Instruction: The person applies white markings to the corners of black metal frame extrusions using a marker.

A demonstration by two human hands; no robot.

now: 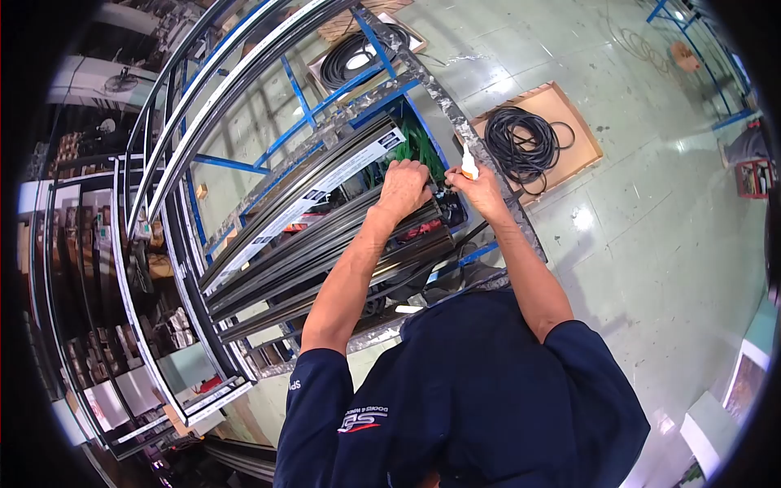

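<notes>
My left hand (403, 189) is closed over the ends of the dark long strips (325, 256), its fingers curled; what it grips, if anything, is hidden. To its right, my right hand (480, 191) is closed around a small white bottle (469, 163) with an orange part, its white tip pointing up. The two hands are close together but apart. Green material (419, 146) lies just beyond my left hand, inside a blue-edged bin. A long profile with white labelled film (325, 191) runs diagonally left of my left hand.
An open cardboard box (582, 146) on the floor at the right holds a coil of black cord (521, 142). A second black coil (358, 58) lies at the top. Blue rack bars (297, 89) and long curved frames (191, 106) stand at the left.
</notes>
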